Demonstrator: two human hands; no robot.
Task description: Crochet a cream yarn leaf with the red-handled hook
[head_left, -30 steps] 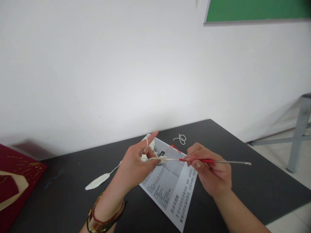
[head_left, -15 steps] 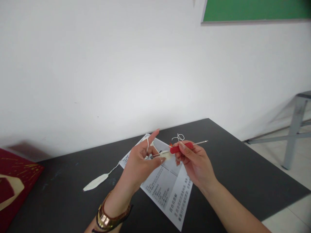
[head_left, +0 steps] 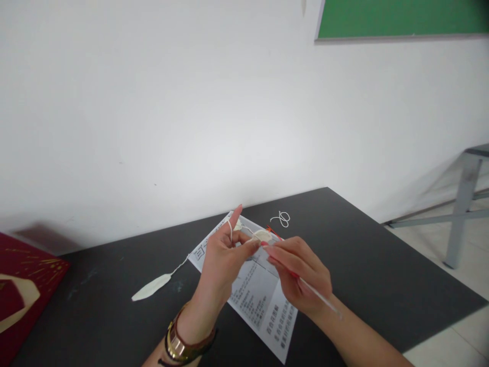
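Note:
My left hand (head_left: 221, 260) pinches a small cream crocheted piece (head_left: 263, 235) between thumb and fingers. A strand of white yarn (head_left: 231, 230) loops round its raised index finger. In my right hand (head_left: 303, 272) is a crochet hook (head_left: 321, 295) with a red handle, its rear metal shaft sticking out toward the wrist. The hook's working end meets the crocheted piece at my left fingertips, where fingers partly hide it. Below both hands lies a printed pattern sheet (head_left: 263, 311). To the left, a finished-looking cream petal-shaped piece (head_left: 151, 288) trails a yarn tail toward the sheet.
The black table (head_left: 367, 265) stands against a white wall (head_left: 191, 102). A curled white yarn end (head_left: 283, 219) and a small orange-red item (head_left: 272, 231) lie behind my hands. A dark red bag or box (head_left: 28, 275) is at left, a grey metal-legged stand (head_left: 460, 214) at right.
My right hand has turned over, so the hook's rear shaft swings from pointing up right to down right. The hook's working end has moved to the crocheted piece's near edge. My left hand shifts slightly.

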